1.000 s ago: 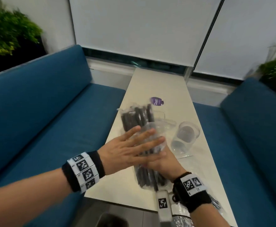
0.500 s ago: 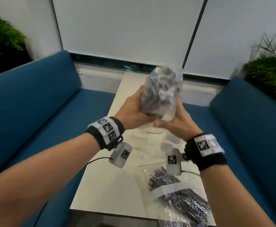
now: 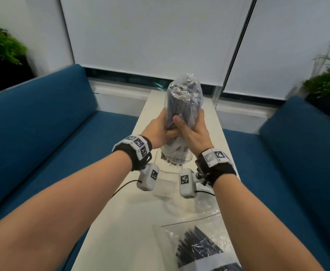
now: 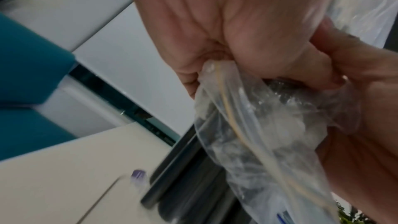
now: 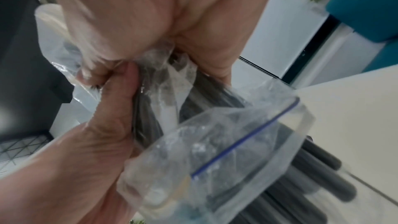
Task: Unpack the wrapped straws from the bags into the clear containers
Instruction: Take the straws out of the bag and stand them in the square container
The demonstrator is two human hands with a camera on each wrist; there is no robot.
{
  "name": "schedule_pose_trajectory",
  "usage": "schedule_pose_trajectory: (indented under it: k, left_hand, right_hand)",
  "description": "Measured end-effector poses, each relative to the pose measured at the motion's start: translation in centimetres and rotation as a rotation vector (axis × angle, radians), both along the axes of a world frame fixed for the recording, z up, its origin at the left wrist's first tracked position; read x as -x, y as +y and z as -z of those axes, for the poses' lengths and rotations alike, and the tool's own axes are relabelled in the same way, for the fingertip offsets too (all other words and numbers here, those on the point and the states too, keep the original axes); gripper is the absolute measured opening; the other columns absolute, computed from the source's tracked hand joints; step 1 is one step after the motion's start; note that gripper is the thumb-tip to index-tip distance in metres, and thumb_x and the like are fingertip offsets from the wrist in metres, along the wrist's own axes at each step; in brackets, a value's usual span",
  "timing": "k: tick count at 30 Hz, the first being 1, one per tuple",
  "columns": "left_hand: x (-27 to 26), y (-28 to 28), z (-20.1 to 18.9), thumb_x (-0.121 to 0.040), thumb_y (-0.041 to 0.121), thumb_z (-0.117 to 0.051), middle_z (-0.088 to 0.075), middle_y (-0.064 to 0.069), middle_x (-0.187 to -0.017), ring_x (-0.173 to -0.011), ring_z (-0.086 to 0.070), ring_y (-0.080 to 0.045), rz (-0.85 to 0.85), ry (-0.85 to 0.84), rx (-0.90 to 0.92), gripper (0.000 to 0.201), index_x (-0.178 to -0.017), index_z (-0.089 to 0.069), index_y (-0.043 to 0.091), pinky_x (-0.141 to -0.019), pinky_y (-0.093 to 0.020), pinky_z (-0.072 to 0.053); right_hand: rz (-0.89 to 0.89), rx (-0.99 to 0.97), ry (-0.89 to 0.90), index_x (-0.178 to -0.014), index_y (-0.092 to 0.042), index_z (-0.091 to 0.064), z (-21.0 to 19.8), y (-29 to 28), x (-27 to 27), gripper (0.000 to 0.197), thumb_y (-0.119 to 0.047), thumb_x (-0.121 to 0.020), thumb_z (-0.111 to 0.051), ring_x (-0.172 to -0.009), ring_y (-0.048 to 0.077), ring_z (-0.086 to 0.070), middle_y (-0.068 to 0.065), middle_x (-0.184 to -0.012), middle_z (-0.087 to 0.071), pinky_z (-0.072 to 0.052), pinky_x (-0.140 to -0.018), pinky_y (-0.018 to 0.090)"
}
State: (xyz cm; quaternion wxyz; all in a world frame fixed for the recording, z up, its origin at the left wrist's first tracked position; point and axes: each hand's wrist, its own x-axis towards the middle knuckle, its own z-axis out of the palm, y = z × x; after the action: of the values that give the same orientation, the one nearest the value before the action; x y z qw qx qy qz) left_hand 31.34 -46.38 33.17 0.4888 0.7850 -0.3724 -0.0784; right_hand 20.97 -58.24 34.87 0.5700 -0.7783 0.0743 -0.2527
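A clear zip bag (image 3: 185, 98) packed with black wrapped straws stands upright in the air above the white table (image 3: 132, 222). My left hand (image 3: 160, 130) and right hand (image 3: 191, 132) both grip it around its middle, thumbs toward me. Black straw ends (image 3: 174, 159) stick out of the bag's open lower end. The left wrist view shows my left hand (image 4: 215, 31) clenched on the crumpled bag (image 4: 258, 134). In the right wrist view, my right hand (image 5: 161, 23) squeezes the bag (image 5: 226, 142) over the dark straws (image 5: 301, 176).
A second bag of black straws (image 3: 197, 247) lies flat at the table's near right. A clear container (image 3: 163, 187) sits on the table under my wrists, partly hidden. Blue benches (image 3: 42, 143) flank the narrow table. Plants stand at both sides.
The bag has come up off the table and been turned upright. Both hands now wrap its middle, lower on it than before, and straw ends show below.
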Motion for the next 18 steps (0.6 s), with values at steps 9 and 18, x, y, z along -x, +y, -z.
schedule_pose_trajectory:
  k: [9, 18]
  left_hand:
    - [-0.1, 0.5, 5.3, -0.084, 0.046, -0.079, -0.067, 0.005, -0.123, -0.111, -0.068, -0.019, -0.05, 0.157, -0.012, 0.077, -0.147, -0.036, 0.028, -0.093, -0.034, -0.056]
    - [-0.6, 2.5, 4.5, -0.076, 0.051, -0.085, -0.064, 0.007, -0.134, -0.115, -0.065, -0.012, -0.022, 0.116, -0.038, 0.098, -0.153, -0.026, 0.037, -0.097, -0.03, -0.053]
  right_hand:
    - [-0.012, -0.048, 0.083, -0.139, -0.022, -0.039, 5.4, 0.1, -1.2, 0.057, -0.032, -0.095, -0.073, -0.106, -0.001, -0.063, -0.015, -0.118, -0.06, -0.058, -0.098, 0.038]
    - [-0.025, 0.222, 0.235, -0.141, -0.025, -0.036, 3.0, -1.3, 0.2, 0.07, -0.052, -0.089, -0.074, -0.111, 0.019, -0.063, -0.005, -0.127, -0.06, -0.052, -0.097, 0.037]
